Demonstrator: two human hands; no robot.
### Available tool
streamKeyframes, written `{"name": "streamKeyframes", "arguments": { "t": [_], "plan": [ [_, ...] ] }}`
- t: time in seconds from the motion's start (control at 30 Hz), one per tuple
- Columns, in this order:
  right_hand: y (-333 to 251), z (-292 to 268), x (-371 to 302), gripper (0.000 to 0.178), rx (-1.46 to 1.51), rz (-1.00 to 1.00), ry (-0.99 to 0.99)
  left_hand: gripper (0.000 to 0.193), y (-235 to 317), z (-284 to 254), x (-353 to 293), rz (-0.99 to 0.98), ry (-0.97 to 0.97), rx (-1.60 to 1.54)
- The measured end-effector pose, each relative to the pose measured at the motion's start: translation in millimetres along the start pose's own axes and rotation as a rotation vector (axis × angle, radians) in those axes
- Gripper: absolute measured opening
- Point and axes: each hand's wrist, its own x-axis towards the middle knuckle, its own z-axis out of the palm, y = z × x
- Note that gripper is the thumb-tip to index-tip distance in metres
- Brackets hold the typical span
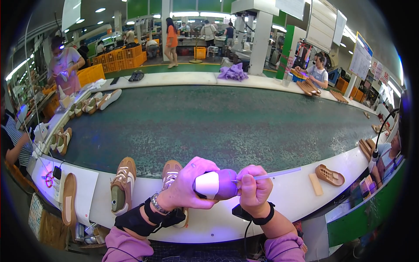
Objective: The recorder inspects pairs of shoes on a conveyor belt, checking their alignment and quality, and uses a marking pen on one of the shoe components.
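Observation:
My left hand (192, 181) is closed round a shoe (227, 185) with a white patch, tinted purple by the light, and holds it above the white table edge. In my right hand (254, 188) is a thin pale stick-like tool (283, 173), pinched between thumb and fingers. Its narrow tip meets or nearly meets the shoe's end; contact is hard to tell. Behind my left hand and wrist stands a brown sneaker (171, 168), partly hidden. Another brown laced sneaker (125, 181) with white stripes sits to the left of it.
A tan sole (69, 196) lies at the left, another sole (329, 175) and a beige block (315, 184) at the right. Beyond the white ledge (218, 222) runs a worn green conveyor belt (209, 122). Shoes line its left side; co-workers (65, 63) sit or stand around.

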Motion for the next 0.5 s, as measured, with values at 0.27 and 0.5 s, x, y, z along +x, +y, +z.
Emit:
{"name": "streamKeyframes", "arguments": {
  "t": [0.27, 0.5],
  "plan": [
    [-1.7, 4.7, 0.4, 0.021, 0.097, 0.078, 0.045, 0.059, -1.6, -0.4, 1.2, 0.012, 0.009, 0.008],
    [5.6, 2.3, -0.3, 0.021, 0.05, -0.007, 0.024, 0.059, -6.0, 0.9, 3.0, -0.004, 0.01, 0.003]
  ]
}}
